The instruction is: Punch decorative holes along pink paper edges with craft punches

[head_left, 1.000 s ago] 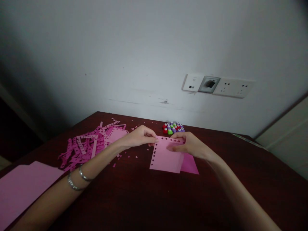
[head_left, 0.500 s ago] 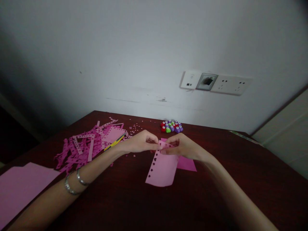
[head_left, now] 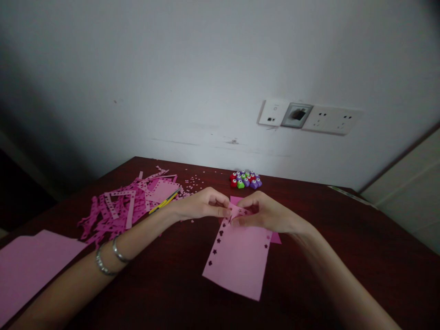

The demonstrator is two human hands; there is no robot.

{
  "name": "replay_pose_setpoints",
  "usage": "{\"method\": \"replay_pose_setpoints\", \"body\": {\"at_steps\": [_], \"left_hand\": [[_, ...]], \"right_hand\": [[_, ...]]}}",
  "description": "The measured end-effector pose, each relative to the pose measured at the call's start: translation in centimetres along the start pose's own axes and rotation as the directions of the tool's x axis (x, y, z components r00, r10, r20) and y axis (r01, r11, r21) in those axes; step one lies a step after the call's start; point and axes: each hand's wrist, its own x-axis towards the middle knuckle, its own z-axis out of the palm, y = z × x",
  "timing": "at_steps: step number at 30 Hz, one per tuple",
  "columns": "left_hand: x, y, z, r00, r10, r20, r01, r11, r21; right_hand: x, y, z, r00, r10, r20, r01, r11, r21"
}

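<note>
A pink sheet of paper (head_left: 240, 261) hangs from both hands over the table, with small star and heart holes punched along its edges. My left hand (head_left: 209, 204) pinches its upper left corner between thumb and fingers. Close beside it, my right hand (head_left: 261, 213) grips the top edge, thumb in front and the fingers partly hidden. Behind the sheet lies a darker pink piece of paper (head_left: 276, 238), mostly covered. Two silver bangles (head_left: 115, 256) circle my left wrist.
Punched pink paper strips (head_left: 113, 208) lie heaped at the left, with a yellow pen-like stick (head_left: 164, 201) and tiny cut-outs (head_left: 192, 185) beside them. Larger pink sheets (head_left: 37, 266) rest at the near left. Several small colourful punches (head_left: 245, 179) stand near the wall with sockets (head_left: 309, 118).
The sheet now faces me more broadly, its lower edge swung lower and nearer, and holes on its right edge have come into view. Both hands stay almost in place.
</note>
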Motion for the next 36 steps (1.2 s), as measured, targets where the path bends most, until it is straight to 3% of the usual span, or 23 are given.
{"method": "replay_pose_setpoints", "body": {"at_steps": [5, 11, 16, 20, 30, 36], "left_hand": [[-0.2, 0.2, -0.1, 1.000, -0.027, 0.016, 0.026, 0.999, 0.023], [0.1, 0.1, 0.1, 0.995, 0.004, -0.096, 0.012, 0.986, 0.164], [0.4, 0.1, 0.5, 0.990, 0.030, -0.140, -0.004, 0.983, 0.184], [0.3, 0.4, 0.6, 0.990, 0.036, -0.140, -0.019, 0.992, 0.124], [0.1, 0.3, 1.2, 0.996, 0.020, -0.090, -0.038, 0.978, -0.203], [0.3, -0.2, 1.4, 0.995, 0.043, -0.090, -0.066, 0.961, -0.269]], "right_hand": [[-0.2, 0.0, -0.2, 1.000, -0.005, 0.002, 0.005, 0.998, -0.063], [-0.2, 0.0, 0.0, 1.000, 0.025, -0.016, -0.027, 0.994, -0.104], [-0.2, -0.2, 0.4, 1.000, 0.004, 0.028, -0.003, 0.999, -0.039], [-0.2, -0.3, 0.4, 1.000, -0.018, 0.012, 0.018, 0.999, -0.035], [-0.6, -1.3, 0.5, 0.998, -0.036, 0.047, 0.038, 0.999, -0.022], [-0.7, -1.3, 0.5, 0.997, -0.069, 0.047, 0.070, 0.997, -0.028]]}}
